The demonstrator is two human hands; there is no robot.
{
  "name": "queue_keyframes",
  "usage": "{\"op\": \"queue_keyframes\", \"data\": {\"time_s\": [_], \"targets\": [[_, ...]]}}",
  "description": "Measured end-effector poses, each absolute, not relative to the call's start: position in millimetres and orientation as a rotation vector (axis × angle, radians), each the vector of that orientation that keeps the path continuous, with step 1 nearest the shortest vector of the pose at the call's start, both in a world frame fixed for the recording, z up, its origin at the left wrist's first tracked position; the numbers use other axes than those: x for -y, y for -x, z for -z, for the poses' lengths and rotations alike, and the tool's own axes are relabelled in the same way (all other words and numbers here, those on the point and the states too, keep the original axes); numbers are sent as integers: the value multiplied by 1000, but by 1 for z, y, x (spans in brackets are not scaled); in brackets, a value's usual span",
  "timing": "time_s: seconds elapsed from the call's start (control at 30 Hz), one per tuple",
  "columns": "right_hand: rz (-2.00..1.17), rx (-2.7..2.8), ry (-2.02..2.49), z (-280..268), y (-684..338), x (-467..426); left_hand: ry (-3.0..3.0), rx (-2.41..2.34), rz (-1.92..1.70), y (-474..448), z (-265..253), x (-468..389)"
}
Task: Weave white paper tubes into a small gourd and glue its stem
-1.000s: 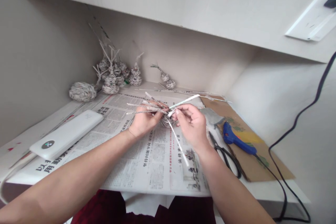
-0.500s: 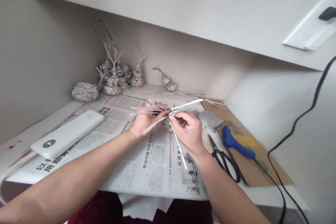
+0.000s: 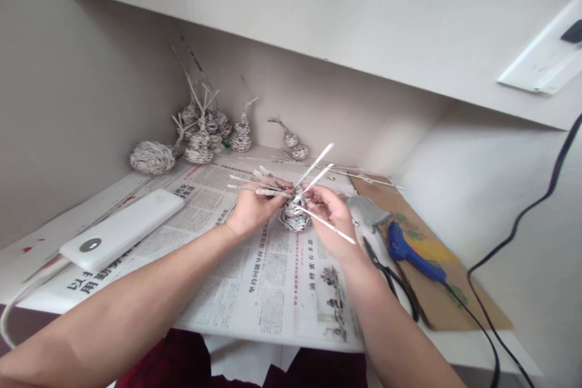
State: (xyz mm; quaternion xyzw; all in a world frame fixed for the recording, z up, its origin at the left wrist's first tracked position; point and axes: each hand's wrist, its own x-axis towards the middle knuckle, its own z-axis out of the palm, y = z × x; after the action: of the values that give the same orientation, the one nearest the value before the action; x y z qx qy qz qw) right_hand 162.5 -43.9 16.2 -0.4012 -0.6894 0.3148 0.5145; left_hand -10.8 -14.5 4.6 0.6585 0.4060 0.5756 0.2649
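Observation:
A small woven paper gourd [image 3: 295, 218] stands over the newspaper [image 3: 245, 279], with several rolled-paper strips [image 3: 328, 228] sticking out of its top in different directions. My left hand [image 3: 257, 203] is closed at the gourd's upper left side, its fingers around the top where strips lie across them. My right hand [image 3: 331, 212] is at the right side of the gourd, fingers curled against its top among the strips. The fingertips of both hands are partly hidden by the strips.
Several finished woven gourds [image 3: 199, 147] stand at the back left, a round one [image 3: 152, 157] lying beside them. A white power bank [image 3: 122, 230] lies left. Scissors [image 3: 391, 276], a grey cloth [image 3: 367, 212] and a blue glue gun [image 3: 416, 254] on cardboard [image 3: 473, 309] are right.
Strips on the right of the gourd have swung: one pointing down toward me now points right, and two now point up. My right hand has shifted slightly, uncovering more of the gourd.

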Motion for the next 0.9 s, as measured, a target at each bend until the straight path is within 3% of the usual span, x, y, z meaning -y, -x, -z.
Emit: {"op": "queue_keyframes", "data": {"time_s": [0.13, 0.23, 0.43, 0.63, 0.9], "targets": [[-382, 1851, 1035, -18, -160, 47, -1747, -1038, -1559, 10, -1, 12], [-285, 1834, 1038, -18, -158, 49, -1756, -999, -1550, 10, -2, 13], [-609, 1508, 1103, -4, -156, 40, -1778, -975, -1423, 10, -8, 18], [-644, 1488, 1057, -2, -156, 36, -1790, -947, -1427, 9, -9, 18], [-951, 1368, 1060, -1, -160, 31, -2079, -874, -1494, 15, -12, 19]]}}
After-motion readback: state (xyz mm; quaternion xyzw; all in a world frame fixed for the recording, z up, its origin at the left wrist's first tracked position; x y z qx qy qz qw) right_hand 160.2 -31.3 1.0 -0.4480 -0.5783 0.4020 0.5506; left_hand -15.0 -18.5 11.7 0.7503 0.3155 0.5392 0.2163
